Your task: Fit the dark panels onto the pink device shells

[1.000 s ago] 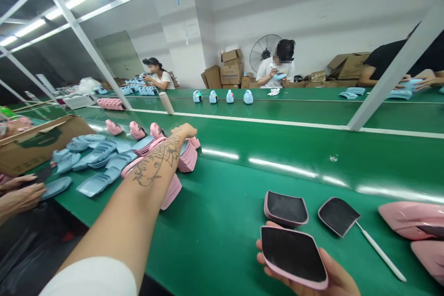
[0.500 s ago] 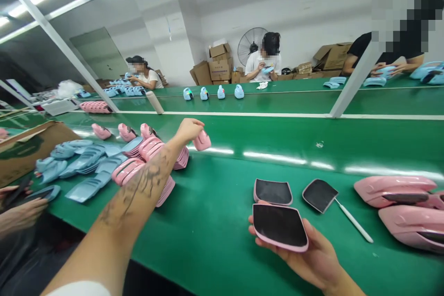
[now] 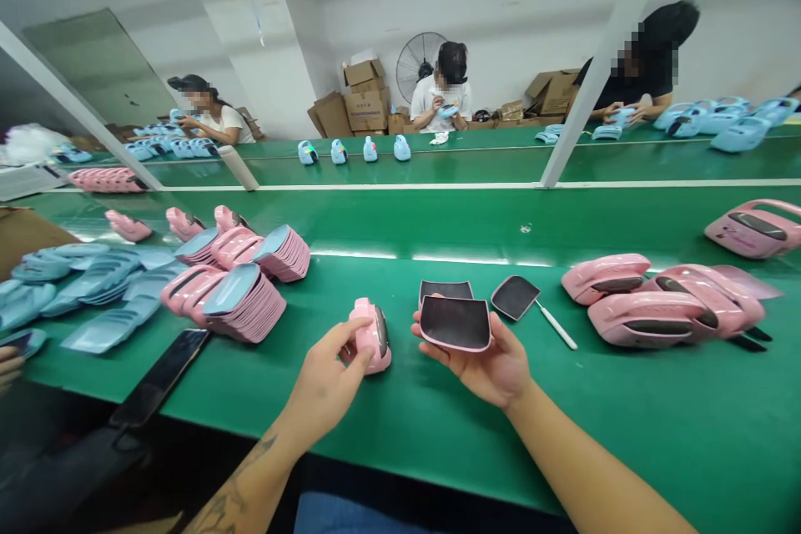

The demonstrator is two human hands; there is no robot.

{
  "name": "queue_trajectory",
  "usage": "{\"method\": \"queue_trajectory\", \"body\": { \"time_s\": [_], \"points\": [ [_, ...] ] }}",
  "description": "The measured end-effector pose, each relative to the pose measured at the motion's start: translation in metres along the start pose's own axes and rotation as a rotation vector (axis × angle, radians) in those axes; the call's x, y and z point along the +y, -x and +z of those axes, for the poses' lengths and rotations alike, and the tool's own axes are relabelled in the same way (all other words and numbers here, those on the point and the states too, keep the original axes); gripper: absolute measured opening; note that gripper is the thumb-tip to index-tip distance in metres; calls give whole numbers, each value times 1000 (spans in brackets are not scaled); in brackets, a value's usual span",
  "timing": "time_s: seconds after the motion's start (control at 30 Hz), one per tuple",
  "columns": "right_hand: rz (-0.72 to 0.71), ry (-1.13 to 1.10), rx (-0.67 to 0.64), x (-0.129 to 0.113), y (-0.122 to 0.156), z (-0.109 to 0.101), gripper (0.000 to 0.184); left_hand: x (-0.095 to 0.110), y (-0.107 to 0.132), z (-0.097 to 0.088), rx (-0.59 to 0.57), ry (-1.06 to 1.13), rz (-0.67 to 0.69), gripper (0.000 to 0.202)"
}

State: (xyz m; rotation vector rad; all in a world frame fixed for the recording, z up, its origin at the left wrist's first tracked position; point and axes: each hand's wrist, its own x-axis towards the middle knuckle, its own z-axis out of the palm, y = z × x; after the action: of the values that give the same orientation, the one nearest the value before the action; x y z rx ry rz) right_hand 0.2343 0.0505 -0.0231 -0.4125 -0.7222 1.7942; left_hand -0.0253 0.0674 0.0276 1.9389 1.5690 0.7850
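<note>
1. Shell [image 3: 374,340], pink and glossy, sits at the near part of the belt [image 3: 438,450], wrapped in a narrow grip by the left hand [image 3: 325,380]; its slick surface could slip if those fingers ease off.
2. Pad [image 3: 455,323], black-faced with a pink rim, lies on the palm-up right hand [image 3: 481,367], held wide with only the thumb against its edge; a tilt could slide it off.
3. Spatula [image 3: 514,297] lies just beyond that hand, where a careless knuckle could knock it.
4. Phone [image 3: 159,375] juts past the belt's edge, so a passing forearm could sweep it off.
5. Stacks [image 3: 244,304] of pink parts lean; a bump could topple them.
</note>
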Motion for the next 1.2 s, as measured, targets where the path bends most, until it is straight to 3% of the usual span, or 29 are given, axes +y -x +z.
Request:
{"method": "queue_trajectory", "body": {
  "time_s": [0.1, 0.17, 0.27, 0.37, 0.5, 0.6, 0.67, 0.77, 0.83, 1.0, 1.2],
  "points": [
    [19, 32, -13, 1, 0, -1, 74, -16, 7, 7, 131, -36, 58, 51],
    [24, 51, -15, 1, 0, -2, 75, -32, 8, 11, 168, -45, 119, 72],
    [2, 79, -14, 0, -1, -3, 74, -53, 0, 18, 30, 4, 127, 109],
    [-51, 110, -8, -3, 0, -3, 71, -62, -14, 26, -86, 162, 100, 113],
    [-170, 151, 15, -9, 1, -4, 67, -42, -33, 40, -33, 636, 83, 102],
    [-354, 301, 116, -13, 1, -9, 65, -8, -44, 60, -31, 1081, 211, 92],
    [-468, 468, 214, -15, -1, -14, 73, 15, -49, 76, -35, 1203, 261, 87],
    [-542, 713, 330, -17, -3, -20, 90, 39, -53, 97, -54, 1239, 327, 91],
    [-549, 841, 362, -17, -3, -23, 95, 44, -52, 106, -63, 1227, 359, 96],
    [-464, 1067, 343, -10, 2, -19, 99, 31, -43, 117, -59, 1132, 373, 94],
    [-383, 1153, 324, -5, 2, -11, 101, 23, -40, 118, -110, 1116, 342, 100]
  ]
}}
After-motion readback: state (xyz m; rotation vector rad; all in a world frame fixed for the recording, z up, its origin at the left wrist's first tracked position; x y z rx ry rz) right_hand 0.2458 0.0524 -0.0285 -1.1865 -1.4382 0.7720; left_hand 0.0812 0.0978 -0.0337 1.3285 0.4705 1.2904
